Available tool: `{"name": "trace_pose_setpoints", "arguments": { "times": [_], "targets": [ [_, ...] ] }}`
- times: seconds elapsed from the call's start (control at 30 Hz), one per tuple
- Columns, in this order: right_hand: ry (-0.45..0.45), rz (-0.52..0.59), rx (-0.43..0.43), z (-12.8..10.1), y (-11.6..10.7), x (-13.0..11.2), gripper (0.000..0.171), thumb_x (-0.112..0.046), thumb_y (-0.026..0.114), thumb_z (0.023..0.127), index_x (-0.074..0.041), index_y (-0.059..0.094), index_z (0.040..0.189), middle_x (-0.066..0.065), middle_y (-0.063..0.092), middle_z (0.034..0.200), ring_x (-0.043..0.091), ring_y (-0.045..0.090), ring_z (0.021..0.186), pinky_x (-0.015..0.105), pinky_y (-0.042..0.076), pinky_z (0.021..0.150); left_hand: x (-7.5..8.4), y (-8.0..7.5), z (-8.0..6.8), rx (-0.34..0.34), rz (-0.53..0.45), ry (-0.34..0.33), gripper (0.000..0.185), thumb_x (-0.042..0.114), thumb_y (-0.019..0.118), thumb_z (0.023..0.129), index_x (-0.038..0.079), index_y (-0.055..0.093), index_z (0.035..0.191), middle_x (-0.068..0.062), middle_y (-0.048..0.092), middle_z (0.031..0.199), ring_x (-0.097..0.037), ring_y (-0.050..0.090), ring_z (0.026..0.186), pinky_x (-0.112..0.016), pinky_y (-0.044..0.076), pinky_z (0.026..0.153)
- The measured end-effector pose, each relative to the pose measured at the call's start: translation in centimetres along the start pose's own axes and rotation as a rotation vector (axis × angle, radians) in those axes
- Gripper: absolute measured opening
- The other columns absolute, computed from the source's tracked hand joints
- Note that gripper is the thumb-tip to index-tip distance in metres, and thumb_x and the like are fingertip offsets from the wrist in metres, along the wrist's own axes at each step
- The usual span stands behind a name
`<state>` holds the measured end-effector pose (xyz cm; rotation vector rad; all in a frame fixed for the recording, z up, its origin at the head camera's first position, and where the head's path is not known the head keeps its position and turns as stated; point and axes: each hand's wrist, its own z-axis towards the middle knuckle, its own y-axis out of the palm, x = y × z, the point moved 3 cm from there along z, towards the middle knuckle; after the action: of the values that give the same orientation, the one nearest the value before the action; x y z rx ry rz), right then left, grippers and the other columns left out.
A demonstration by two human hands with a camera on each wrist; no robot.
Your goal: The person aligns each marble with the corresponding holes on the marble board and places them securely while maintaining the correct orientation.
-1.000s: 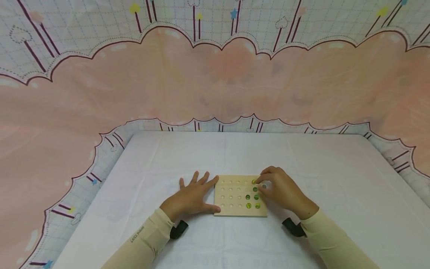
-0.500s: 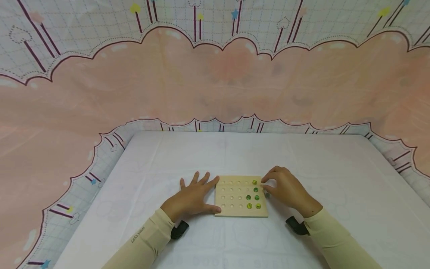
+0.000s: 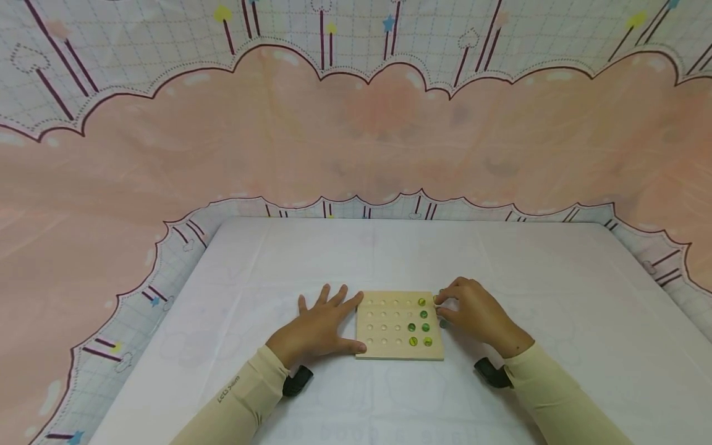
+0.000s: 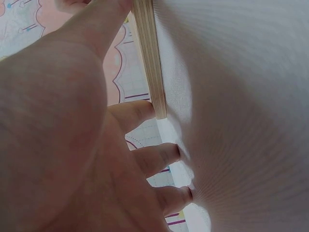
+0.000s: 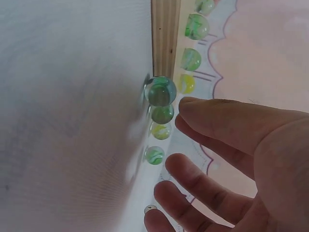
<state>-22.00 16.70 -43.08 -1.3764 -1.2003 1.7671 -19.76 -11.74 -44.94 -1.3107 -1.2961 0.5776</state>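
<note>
The left hand [image 3: 313, 329] lies flat on the white tabletop [image 3: 556, 296], fingers spread and straight, its thumb and forefinger touching the left edge of the wooden board [image 3: 389, 330], holding nothing. The board sits near the front middle of the tabletop, with five green marbles [image 3: 418, 327] seated in holes along its right side. Just right of the board, loose marbles [image 5: 161, 91] lie on the tabletop against its edge. The right hand [image 3: 473, 312] hovers over them, fingers loosely bent, grasping nothing.
</note>
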Motion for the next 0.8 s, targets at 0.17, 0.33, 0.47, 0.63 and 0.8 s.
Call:
{"name": "trace_pose_setpoints", "arguments": {
  "times": [0.17, 0.33, 0.47, 0.63, 0.8],
  "targets": [
    [-0.022, 0.002, -0.014, 0.12, 0.09, 0.18, 0.015, -0.01, 0.08, 0.084, -0.01, 0.08, 0.098, 0.008, 0.068, 0.104, 0.024, 0.063, 0.098, 0.045, 0.055, 0.087, -0.03, -0.15, 0.01, -0.002, -0.003, -0.002, 0.102, 0.068, 0.074, 0.075, 0.033, 0.027, 0.159, -0.01, 0.019, 0.168, -0.045, 0.006, 0.154, -0.08, 0.002, 0.111],
    [-0.017, 0.01, -0.031, 0.41, 0.18, 0.39, 0.015, -0.01, 0.081, 0.083, -0.01, 0.081, 0.098, 0.007, 0.068, 0.101, 0.021, 0.063, 0.094, 0.043, 0.056, 0.085, -0.04, -0.2, 0.01, -0.004, 0.001, -0.002, 0.102, 0.068, 0.074, 0.076, 0.032, 0.027, 0.159, -0.01, 0.019, 0.168, -0.045, 0.006, 0.154, -0.08, 0.002, 0.111],
    [-0.022, 0.019, -0.049, 0.63, 0.28, 0.57, 0.015, -0.01, 0.081, 0.082, -0.01, 0.081, 0.097, 0.007, 0.069, 0.1, 0.019, 0.063, 0.091, 0.041, 0.056, 0.081, -0.06, -0.29, 0.06, -0.005, 0.002, -0.004, 0.102, 0.068, 0.074, 0.075, 0.032, 0.027, 0.159, -0.01, 0.019, 0.168, -0.045, 0.006, 0.154, -0.08, 0.003, 0.111],
    [0.005, 0.029, -0.074, 0.77, 0.45, 0.78, 0.016, -0.009, 0.08, 0.083, -0.01, 0.08, 0.099, 0.005, 0.069, 0.099, 0.016, 0.06, 0.087, 0.036, 0.054, 0.077, -0.13, -0.31, 0.21, -0.006, 0.002, -0.004, 0.102, 0.069, 0.073, 0.075, 0.033, 0.028, 0.159, -0.01, 0.02, 0.167, -0.045, 0.007, 0.154, -0.081, 0.004, 0.111],
    [0.035, 0.041, -0.095, 0.9, 0.52, 0.88, 0.016, -0.009, 0.079, 0.084, -0.011, 0.08, 0.1, 0.005, 0.069, 0.098, 0.015, 0.056, 0.082, 0.033, 0.05, 0.073, -0.16, -0.37, 0.26, -0.009, 0.004, -0.005, 0.102, 0.069, 0.073, 0.075, 0.033, 0.027, 0.159, -0.01, 0.02, 0.167, -0.045, 0.007, 0.154, -0.081, 0.003, 0.111]
  ]
}}
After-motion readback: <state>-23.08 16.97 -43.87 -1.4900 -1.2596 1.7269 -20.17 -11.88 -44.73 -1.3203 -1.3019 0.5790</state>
